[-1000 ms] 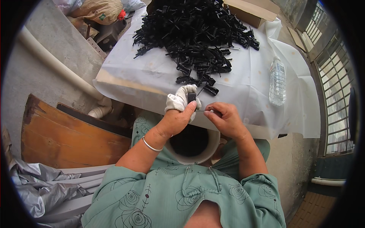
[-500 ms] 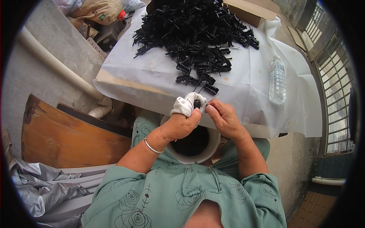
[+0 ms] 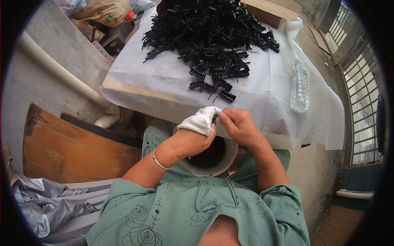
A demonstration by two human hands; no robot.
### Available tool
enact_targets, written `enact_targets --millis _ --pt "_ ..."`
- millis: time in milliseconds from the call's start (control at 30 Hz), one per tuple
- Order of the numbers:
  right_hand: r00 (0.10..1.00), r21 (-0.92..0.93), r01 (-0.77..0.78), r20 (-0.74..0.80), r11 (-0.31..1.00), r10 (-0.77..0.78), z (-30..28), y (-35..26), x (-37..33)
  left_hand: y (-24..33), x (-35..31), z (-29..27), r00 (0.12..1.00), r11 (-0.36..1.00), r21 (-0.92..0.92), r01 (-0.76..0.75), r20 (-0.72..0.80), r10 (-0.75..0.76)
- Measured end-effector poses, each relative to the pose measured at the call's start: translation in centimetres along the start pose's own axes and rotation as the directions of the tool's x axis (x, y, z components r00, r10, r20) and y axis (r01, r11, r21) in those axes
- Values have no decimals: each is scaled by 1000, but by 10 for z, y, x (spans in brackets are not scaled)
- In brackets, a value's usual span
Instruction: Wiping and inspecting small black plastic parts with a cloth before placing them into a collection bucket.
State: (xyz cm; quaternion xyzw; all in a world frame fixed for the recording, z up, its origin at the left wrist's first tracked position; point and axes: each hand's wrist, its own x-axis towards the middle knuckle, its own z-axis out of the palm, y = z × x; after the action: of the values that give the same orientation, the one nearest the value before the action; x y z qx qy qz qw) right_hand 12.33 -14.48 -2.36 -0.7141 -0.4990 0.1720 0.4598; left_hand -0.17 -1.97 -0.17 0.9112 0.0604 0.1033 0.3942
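My left hand (image 3: 198,130), partly wrapped in a white cloth (image 3: 199,121), is closed on a small black plastic part (image 3: 214,119), most of which the fingers and cloth hide. Against that part, my right hand (image 3: 240,126) presses its thumb and fingertips together; whatever they pinch is too small to make out. Both hands are held over a white bucket (image 3: 232,158) with a dark inside, between my knees. Just beyond them, on the table, lies a large heap of similar black plastic parts (image 3: 209,37), with a few loose ones at its near edge.
A white plastic sheet (image 3: 266,90) covers the table. On its right side lies a clear plastic bottle (image 3: 300,88), and an open cardboard box (image 3: 271,11) stands at the back. A wooden board (image 3: 74,151) and a pale pipe (image 3: 65,74) are at the left.
My left hand has turned, so more white cloth shows across its back and less of the black part is visible. The right hand has moved slightly closer to it.
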Motion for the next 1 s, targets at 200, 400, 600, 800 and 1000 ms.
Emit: enact_targets --millis 200,400,600,800,1000 --pt "945 -635 -146 -317 759 -83 -3 29 17 -21 3 -2 950 926 275 -258 -101 295" --pt "991 -308 -120 18 944 132 -35 -8 -4 -20 14 -12 992 970 -224 -91 -101 69" --pt "987 101 -112 126 989 99 -30 -8 -5 -10 15 -15 940 748 -627 218 340 12" --pt "988 126 140 -82 982 -131 -19 -23 -9 -14 12 0 992 587 -800 121 74 -103" --pt "897 16 135 -428 991 -115 11 -9 -6 -11 7 9 989 625 -768 142 79 -127"
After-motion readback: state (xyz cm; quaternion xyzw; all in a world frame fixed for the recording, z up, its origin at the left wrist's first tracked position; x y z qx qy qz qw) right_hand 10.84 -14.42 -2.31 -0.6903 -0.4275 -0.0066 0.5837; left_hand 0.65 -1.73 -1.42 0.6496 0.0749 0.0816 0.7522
